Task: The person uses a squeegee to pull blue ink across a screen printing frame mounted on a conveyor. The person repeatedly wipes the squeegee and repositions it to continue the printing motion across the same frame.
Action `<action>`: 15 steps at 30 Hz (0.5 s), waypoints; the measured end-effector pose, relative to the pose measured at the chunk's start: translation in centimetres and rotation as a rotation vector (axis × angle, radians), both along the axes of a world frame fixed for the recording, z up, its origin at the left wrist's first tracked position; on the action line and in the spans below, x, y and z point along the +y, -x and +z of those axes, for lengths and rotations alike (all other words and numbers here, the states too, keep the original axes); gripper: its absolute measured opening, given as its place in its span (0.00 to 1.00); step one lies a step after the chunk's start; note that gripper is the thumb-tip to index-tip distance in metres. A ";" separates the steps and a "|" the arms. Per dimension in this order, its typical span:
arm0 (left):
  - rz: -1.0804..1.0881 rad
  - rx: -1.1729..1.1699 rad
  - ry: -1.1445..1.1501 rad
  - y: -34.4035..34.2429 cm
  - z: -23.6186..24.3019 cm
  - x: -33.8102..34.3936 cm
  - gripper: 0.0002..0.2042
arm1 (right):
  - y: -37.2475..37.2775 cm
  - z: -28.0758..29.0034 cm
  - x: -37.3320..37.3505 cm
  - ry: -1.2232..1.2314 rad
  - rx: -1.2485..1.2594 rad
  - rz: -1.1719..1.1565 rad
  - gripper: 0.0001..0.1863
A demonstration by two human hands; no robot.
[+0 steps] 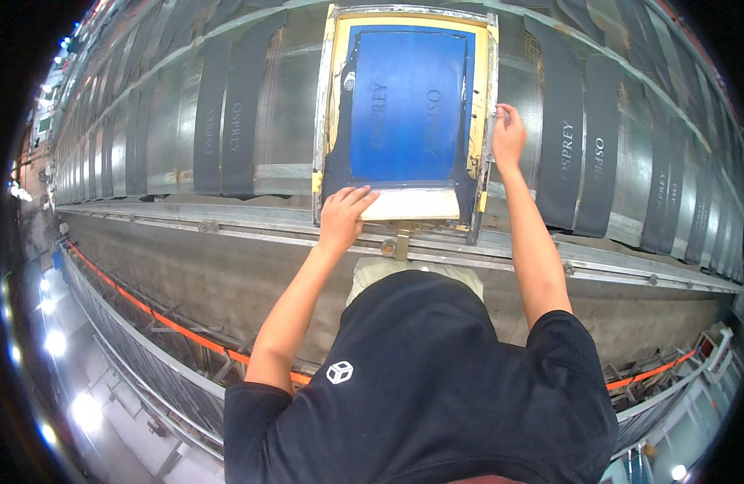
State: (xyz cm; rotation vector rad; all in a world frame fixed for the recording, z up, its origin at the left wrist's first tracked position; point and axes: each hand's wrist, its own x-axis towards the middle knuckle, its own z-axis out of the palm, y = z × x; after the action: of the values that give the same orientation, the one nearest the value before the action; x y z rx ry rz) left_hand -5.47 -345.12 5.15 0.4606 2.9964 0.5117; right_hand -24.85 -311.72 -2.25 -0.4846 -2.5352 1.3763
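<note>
1. Black cloth of the wearer's shirt (pixel 436 379) lay nearest the camera, with a small white emblem (pixel 339 372) on it; both forearms reached up and away from its sleeves.
2. Beyond the shirt, a rectangular frame (pixel 323 121) rested on the long counter (pixel 520 73), its short lower side toward the wearer. Its metal rails looked worn and stained, and a yellow border (pixel 341 60) ran along the inside, patchy on the left.
3. Within that border sat a bright blue panel (pixel 408 105) edged in uneven black, with two columns of faint dark lettering running lengthwise. Across its lower end stretched a cream strip (pixel 412 206).
4. The left hand (pixel 345 216) was at the frame's lower left corner, palm down, its fingers spread over the left end of the strip; whether they gripped anything could not be told.
5. The right hand (pixel 509 139) was higher up, against the outer side of the right rail, fingers bent; whether it clasped the rail could not be told. The blue panel therefore lay between the hands, mostly farther out than the left one.
6. Dark flat pieces (pixel 561 129) lay on the counter to either side of the frame.
</note>
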 end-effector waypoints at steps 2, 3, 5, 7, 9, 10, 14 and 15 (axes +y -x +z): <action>0.007 0.016 -0.002 -0.9 -0.1 -0.9 0.31 | 0.1 -0.2 0.1 -0.029 -0.050 -0.007 0.12; 0.014 0.024 0.000 -1.4 -0.1 -1.3 0.31 | 0.2 -0.2 0.0 -0.045 -0.080 -0.007 0.12; -0.015 0.063 0.004 -2.2 0.0 -1.5 0.32 | 0.9 -0.3 0.1 -0.064 -0.035 0.004 0.13; -0.067 0.084 -0.034 -2.8 0.1 -1.8 0.32 | 1.1 -2.0 0.6 -0.068 0.085 0.005 0.13; -0.070 0.053 0.003 -3.2 -0.2 -1.8 0.32 | 0.8 -2.0 0.4 -0.046 0.024 0.001 0.14; -0.070 0.052 0.021 -3.2 -0.3 -1.8 0.32 | 0.7 -2.2 0.2 -0.071 0.018 -0.011 0.14; -0.084 0.163 0.022 1.3 -2.0 -1.3 0.31 | 0.8 -1.0 0.5 -0.109 -0.026 -0.021 0.14; -0.090 0.196 0.017 3.2 -2.5 -1.2 0.31 | 0.8 -0.9 0.5 -0.113 -0.027 -0.022 0.14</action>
State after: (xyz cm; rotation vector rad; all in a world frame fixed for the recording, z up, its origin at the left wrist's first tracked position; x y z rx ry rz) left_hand -8.63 -346.28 2.70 0.6789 3.1432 0.4589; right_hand -25.64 -311.18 -3.12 -0.5108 -2.6035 1.2191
